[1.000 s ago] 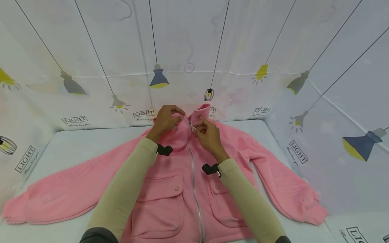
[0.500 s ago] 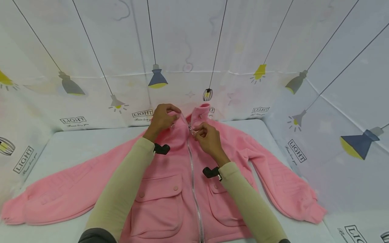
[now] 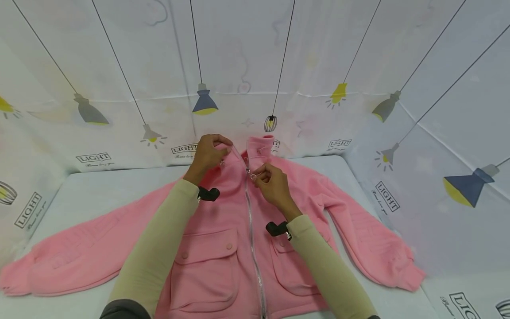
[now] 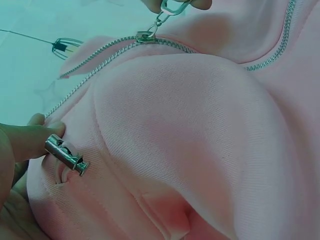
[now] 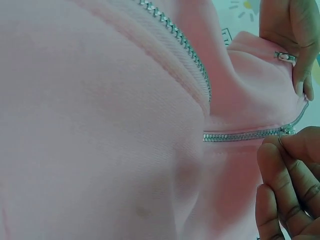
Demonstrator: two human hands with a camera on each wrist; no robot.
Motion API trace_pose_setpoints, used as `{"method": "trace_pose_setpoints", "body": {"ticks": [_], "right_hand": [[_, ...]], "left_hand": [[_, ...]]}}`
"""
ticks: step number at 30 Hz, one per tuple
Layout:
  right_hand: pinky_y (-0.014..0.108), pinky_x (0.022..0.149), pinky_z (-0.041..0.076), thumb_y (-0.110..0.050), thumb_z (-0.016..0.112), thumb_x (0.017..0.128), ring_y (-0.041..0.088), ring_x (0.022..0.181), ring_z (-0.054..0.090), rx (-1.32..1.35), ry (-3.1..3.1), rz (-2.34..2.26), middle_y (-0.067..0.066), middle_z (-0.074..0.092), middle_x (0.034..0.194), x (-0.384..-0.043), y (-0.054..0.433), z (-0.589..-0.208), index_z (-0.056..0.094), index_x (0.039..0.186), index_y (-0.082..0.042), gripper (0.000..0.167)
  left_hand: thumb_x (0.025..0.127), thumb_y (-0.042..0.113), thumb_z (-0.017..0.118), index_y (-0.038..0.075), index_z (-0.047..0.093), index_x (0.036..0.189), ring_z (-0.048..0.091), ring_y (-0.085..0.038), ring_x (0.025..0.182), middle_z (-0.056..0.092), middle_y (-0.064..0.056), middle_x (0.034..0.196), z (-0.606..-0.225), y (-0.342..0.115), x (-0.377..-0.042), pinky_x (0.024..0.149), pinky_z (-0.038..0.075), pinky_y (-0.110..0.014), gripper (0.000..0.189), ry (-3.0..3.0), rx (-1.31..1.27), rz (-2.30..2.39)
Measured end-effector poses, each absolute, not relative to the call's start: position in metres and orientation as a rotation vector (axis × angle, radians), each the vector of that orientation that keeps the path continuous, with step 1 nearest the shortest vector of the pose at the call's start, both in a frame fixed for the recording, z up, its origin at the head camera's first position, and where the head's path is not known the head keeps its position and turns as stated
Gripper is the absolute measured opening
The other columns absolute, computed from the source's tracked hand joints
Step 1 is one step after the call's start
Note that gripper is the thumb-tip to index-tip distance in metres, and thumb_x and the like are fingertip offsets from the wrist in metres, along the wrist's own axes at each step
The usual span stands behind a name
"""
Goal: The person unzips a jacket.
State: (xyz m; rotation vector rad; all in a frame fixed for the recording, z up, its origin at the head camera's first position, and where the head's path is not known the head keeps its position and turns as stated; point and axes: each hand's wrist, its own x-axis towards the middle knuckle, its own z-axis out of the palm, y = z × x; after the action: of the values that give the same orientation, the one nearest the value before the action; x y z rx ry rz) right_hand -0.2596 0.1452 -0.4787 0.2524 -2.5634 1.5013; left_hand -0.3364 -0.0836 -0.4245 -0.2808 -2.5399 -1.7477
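Observation:
A pink jacket (image 3: 207, 208) lies front up on the white table, its metal zipper (image 3: 252, 230) joined from the hem nearly to the collar. My left hand (image 3: 207, 155) pinches the left collar edge between thumb and fingers. Close to that thumb in the left wrist view sits a metal cord stopper (image 4: 66, 154). My right hand (image 3: 274, 184) pinches the ring-shaped zipper pull (image 3: 253, 176); the slider (image 4: 146, 36) sits at the collar's base. Above the slider the two rows of teeth spread apart. The right collar flap (image 3: 260, 148) stands up untouched.
Both sleeves spread outward, the left sleeve (image 3: 71, 248) and the right sleeve (image 3: 374, 239). Two flap pockets (image 3: 205, 270) lie on the jacket front. A lamp-patterned backdrop (image 3: 239, 53) rises behind the table (image 3: 107, 186).
My left hand has drawn the collar edge a little to the left, widening the gap at the neck. My right hand keeps the pull, and the slider sits slightly lower.

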Motion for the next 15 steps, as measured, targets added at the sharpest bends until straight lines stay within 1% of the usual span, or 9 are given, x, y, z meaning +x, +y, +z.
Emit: {"method": "trace_pose_setpoints", "body": {"ticks": [5,9,15], "right_hand": [[0.027,0.061,0.054,-0.015,0.076,0.097,0.015,0.075,0.076,0.246,-2.562,1.497,0.002,0.08,0.084,-0.258,0.1459,-0.4803,0.075,0.103,-0.016,0.006],[0.026,0.062,0.055,-0.014,0.076,0.097,0.016,0.075,0.077,0.246,-2.555,1.508,0.002,0.08,0.084,-0.2563,0.1463,-0.4812,0.075,0.104,-0.015,0.007],[0.026,0.063,0.056,-0.014,0.077,0.097,0.017,0.076,0.077,0.248,-2.552,1.538,0.003,0.08,0.086,-0.2523,0.1467,-0.4821,0.075,0.105,-0.013,0.008]], "left_hand": [[0.097,0.006,0.072,0.008,0.08,0.11,0.061,-0.009,0.062,0.08,-0.014,0.115,-0.424,-0.0846,-0.3369,0.063,0.052,-0.022,0.016,-2.542,-0.282,-1.734],[0.097,0.007,0.072,0.008,0.08,0.111,0.06,-0.009,0.061,0.079,-0.014,0.115,-0.4237,-0.0856,-0.3365,0.062,0.052,-0.022,0.016,-2.544,-0.266,-1.733],[0.096,0.004,0.072,0.006,0.08,0.111,0.058,-0.01,0.058,0.079,-0.017,0.112,-0.4244,-0.0878,-0.3365,0.059,0.051,-0.021,0.016,-2.494,-0.253,-1.77]]}}
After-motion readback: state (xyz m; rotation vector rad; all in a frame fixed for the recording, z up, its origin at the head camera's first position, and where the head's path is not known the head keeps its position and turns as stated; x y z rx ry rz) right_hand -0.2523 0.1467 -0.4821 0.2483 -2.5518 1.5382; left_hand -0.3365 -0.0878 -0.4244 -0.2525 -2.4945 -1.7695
